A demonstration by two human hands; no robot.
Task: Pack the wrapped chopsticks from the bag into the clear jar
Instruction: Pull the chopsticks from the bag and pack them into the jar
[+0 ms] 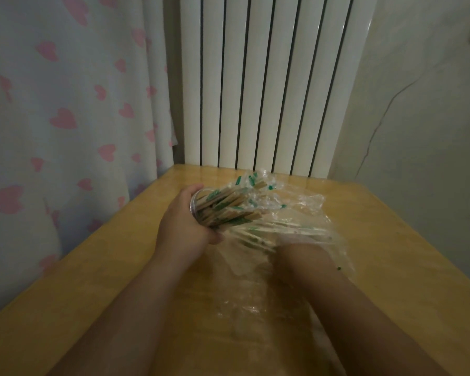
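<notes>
Reaching right hand (296, 244) inside clear bag (310, 213) – grip blurred, cannot tell. Left hand (185, 226) wraps tilted clear jar (194, 203) of wrapped chopsticks (228, 206); gather few, align ends, feed mouth straight.

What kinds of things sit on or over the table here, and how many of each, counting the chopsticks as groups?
Hand: 2, left hand and right hand
Clear jar: 1
Plastic bag: 1
Chopstick groups: 2, in the jar and in the bag
Total: 6
</notes>
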